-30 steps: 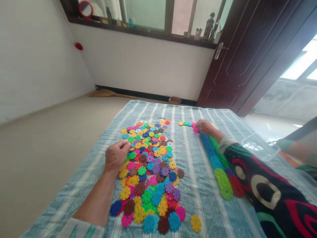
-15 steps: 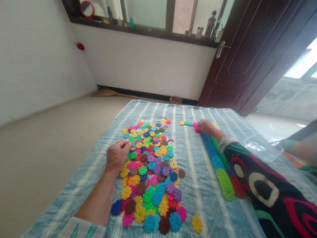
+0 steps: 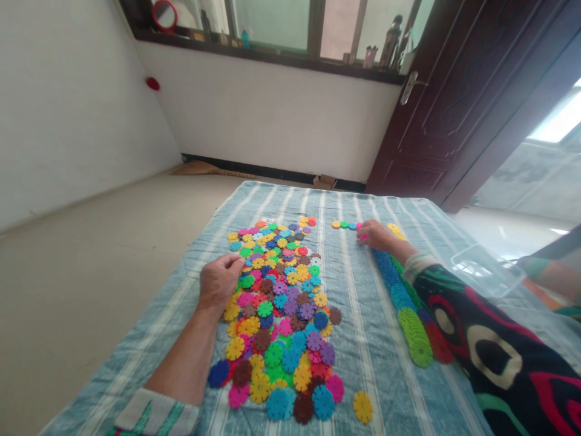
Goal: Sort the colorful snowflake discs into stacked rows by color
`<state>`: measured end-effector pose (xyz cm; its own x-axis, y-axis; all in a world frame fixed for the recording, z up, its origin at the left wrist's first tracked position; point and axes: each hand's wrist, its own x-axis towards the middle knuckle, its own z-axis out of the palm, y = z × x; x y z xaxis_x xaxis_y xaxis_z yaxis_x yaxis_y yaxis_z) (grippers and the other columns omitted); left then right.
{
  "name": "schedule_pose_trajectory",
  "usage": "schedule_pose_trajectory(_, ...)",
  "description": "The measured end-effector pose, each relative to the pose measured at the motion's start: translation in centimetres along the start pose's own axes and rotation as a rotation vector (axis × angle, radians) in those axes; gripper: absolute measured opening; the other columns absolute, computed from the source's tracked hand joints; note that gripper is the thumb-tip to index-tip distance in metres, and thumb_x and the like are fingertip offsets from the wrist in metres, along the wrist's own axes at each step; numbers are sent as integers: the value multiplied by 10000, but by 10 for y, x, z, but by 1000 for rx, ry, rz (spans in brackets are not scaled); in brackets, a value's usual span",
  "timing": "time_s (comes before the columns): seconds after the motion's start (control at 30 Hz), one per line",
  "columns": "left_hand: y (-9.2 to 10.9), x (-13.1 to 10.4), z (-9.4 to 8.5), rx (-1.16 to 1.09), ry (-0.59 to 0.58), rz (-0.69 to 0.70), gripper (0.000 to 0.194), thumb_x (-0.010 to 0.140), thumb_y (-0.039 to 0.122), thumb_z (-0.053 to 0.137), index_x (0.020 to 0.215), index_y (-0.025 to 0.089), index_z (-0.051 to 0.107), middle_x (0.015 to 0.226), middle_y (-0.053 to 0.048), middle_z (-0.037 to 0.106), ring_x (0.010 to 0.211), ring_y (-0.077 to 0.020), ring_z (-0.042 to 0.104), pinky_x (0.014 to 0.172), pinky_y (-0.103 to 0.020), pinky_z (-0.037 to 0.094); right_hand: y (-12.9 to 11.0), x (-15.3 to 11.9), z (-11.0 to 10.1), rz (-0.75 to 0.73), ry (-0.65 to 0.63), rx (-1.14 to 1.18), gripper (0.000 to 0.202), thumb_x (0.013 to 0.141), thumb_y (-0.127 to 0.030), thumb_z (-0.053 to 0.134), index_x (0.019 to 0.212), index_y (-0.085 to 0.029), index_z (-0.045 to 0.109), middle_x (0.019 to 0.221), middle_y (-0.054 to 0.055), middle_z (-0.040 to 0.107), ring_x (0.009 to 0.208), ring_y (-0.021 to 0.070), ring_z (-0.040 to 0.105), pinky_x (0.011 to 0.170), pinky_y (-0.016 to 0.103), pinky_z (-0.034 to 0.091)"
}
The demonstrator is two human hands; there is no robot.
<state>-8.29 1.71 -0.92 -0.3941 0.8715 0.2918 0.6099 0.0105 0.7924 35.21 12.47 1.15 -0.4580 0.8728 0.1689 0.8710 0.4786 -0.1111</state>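
Specifically, the pink discs [image 3: 363,238] lay at the far part of the striped cloth [image 3: 290,200], partly covered by the fingertips of the right hand [image 3: 380,235]. From that hand they lay directly to its left, just off the tips, and the right hand was by far the nearer; the left hand [image 3: 218,281] was well apart, across a bare strip of cloth. The right fingers were bunched downward; whether they pinched a disc or merely pressed on it could not be told. Left of the pink, a short row of small discs [image 3: 344,224] ran crosswise. The blue line of overlapping discs [image 3: 391,284] had its long axis running from beneath the right hand toward the viewer, angled slightly right, ending in lime discs [image 3: 415,339]. The left hand rested at the left edge of the mixed pile [image 3: 281,303], fingers curled; its grip could not be determined.
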Motion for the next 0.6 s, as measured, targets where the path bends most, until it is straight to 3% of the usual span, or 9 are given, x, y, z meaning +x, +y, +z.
schedule_pose_trajectory(0.23,0,-1,2,-9,-5,-6,247,691,396,588,736,191,718,709,1,720,732,-199,657,708,-272,473,-3,-3,-4,-5,3,-30,156,737,-72,638,728,-192,737,862,75,671,953,227,589,870,303,416)
schedule_pose_trajectory(0.33,0,-2,3,-13,-10,-7,257,697,395,578,735,183,719,694,-1,713,708,-194,651,689,-270,474,-19,-4,-8,-35,29,0,154,728,-55,660,772,-174,746,904,101,677,970,248,597,876,335,428)
schedule_pose_trajectory(0.43,0,-2,3,-13,-10,-1,253,698,389,569,721,184,716,683,2,708,700,-188,648,688,-264,477,-59,-9,-11,-127,36,60,142,741,-72,691,805,-188,744,955,99,676,978,246,602,875,354,444)
schedule_pose_trajectory(0.53,1,-3,3,-4,-9,7,251,700,388,561,710,188,713,675,8,704,699,-185,645,690,-258,478,-121,-22,-9,-274,16,140,108,786,-138,706,835,-230,735,1044,62,665,1001,203,597,876,331,454)
schedule_pose_trajectory(0.6,1,-3,3,1,-10,15,255,701,390,556,708,188,712,669,8,700,690,-182,639,686,-256,477,-166,-34,-6,-446,22,230,54,828,-192,691,835,-233,726,1080,58,648,1029,195,574,866,324,451)
